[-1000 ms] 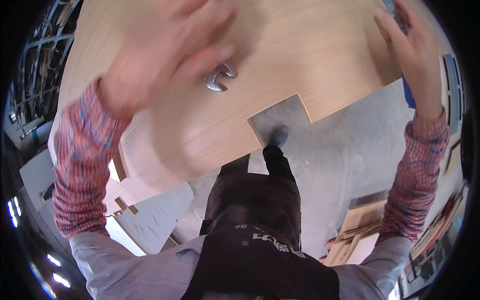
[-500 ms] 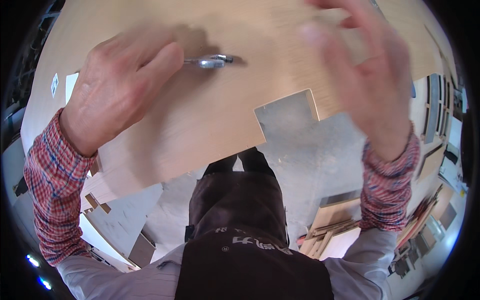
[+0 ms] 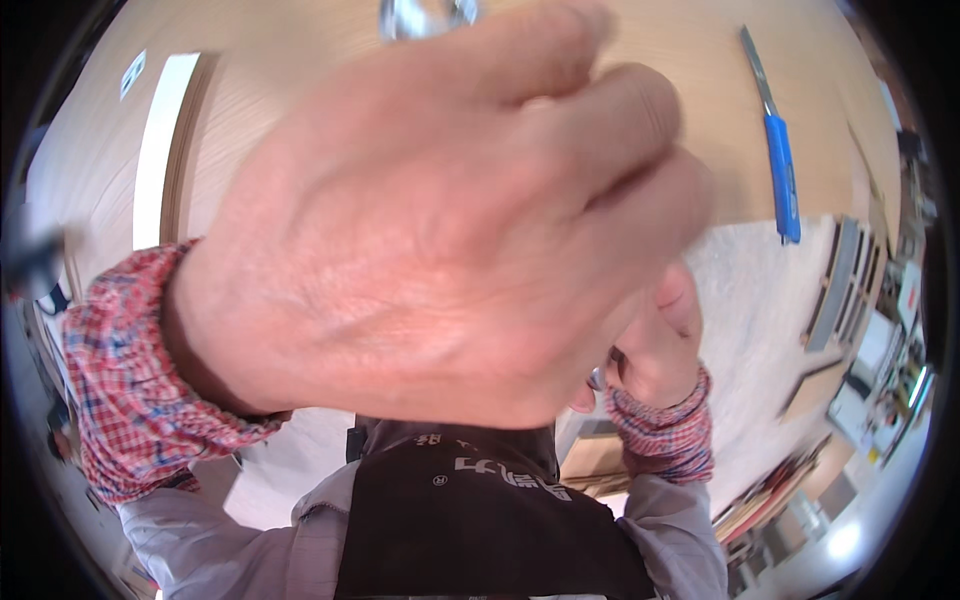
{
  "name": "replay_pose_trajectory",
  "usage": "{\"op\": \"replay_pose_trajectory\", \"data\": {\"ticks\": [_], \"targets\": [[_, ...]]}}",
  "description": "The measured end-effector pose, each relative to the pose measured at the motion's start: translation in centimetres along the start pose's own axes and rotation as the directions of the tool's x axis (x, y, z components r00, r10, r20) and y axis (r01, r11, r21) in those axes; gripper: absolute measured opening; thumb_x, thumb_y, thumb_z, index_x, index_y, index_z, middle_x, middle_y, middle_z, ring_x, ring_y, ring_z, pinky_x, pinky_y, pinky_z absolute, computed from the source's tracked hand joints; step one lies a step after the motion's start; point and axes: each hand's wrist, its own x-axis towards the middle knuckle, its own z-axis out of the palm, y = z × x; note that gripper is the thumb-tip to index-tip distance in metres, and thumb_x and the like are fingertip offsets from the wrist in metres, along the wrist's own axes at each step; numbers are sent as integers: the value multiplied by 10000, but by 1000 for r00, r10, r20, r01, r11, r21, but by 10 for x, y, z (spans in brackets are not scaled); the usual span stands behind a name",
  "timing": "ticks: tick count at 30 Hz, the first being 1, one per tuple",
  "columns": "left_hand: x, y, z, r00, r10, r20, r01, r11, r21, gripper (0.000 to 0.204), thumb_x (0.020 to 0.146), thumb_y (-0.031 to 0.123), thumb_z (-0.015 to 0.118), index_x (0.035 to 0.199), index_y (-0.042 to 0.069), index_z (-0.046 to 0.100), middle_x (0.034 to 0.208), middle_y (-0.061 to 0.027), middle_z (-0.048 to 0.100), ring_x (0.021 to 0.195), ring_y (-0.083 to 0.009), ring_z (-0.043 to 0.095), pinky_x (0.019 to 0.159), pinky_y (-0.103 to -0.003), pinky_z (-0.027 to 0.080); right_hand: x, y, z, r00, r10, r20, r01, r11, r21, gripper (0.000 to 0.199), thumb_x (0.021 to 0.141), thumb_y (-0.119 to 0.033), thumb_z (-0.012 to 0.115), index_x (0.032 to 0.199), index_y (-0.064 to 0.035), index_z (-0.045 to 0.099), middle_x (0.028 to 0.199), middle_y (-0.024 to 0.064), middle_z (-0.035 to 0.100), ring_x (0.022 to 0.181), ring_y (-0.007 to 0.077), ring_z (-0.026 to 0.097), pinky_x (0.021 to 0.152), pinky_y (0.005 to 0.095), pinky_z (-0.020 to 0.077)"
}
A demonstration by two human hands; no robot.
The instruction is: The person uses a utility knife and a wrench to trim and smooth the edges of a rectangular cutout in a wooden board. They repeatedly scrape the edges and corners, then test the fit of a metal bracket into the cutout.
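Note:
My left hand (image 3: 430, 240) is raised close in front of me and fills the middle of the view. Its fingers are curled, with their tips and whatever they hold hidden behind the back of the hand. Just past its knuckles a shiny silver piece (image 3: 428, 16) shows at the top edge, blurred; I cannot tell whether it touches the hand. Lower down, my right hand (image 3: 660, 350) is closed near the apron, partly covered by the left. A small glint of metal (image 3: 598, 378) shows at its fingers, too small to name.
A pale wooden board (image 3: 690, 130) spreads beneath my hands. On its right side lies a blue-handled tool (image 3: 783, 175) with a long thin metal blade. A white-topped strip (image 3: 165, 150) stands on the left. Slatted pieces (image 3: 845, 280) and stacked wood (image 3: 770, 495) are at the right.
My left hand has moved right and up toward me, away from the board. My right hand has come down and inward to the apron, its fingers now closed. The view has shifted.

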Motion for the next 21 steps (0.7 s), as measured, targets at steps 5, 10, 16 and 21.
{"op": "replay_pose_trajectory", "data": {"ticks": [5,10,16,21], "targets": [[-66,106,-4,822,-565,-67,545,816,-194,386,956,323,599,1200,24,618,1145,-178,603,1054,-421,639,909,-573,544,-33,62,-55,948,-271,167,293,948,-122,127,927,68,610,1054,77,622,772,152,672,599,187,659,562,301,526],[-96,214,79,-342,-924,-169,487,-20,-873,570,1011,434,505,1346,-25,547,1275,-191,626,1202,-347,589,1015,-525,475,-13,95,-65,989,-79,128,109,964,-245,102,989,39,525,1071,62,580,749,88,627,634,133,585,598,291,503],[-23,163,124,-593,-762,260,-468,63,-882,448,1034,379,556,1314,28,560,1303,-80,628,1227,-230,587,1032,-432,462,20,110,-103,966,-148,213,224,891,-395,255,1063,-160,495,1013,54,624,640,35,535,555,107,514,526,283,431],[-1,129,126,-693,-685,226,-461,180,-869,459,977,361,677,1293,43,580,1201,-77,661,1134,-243,622,983,-429,494,43,97,-93,928,-209,307,363,690,-626,495,1085,-389,390,866,6,594,587,78,536,515,240,551,506,366,405]]}}
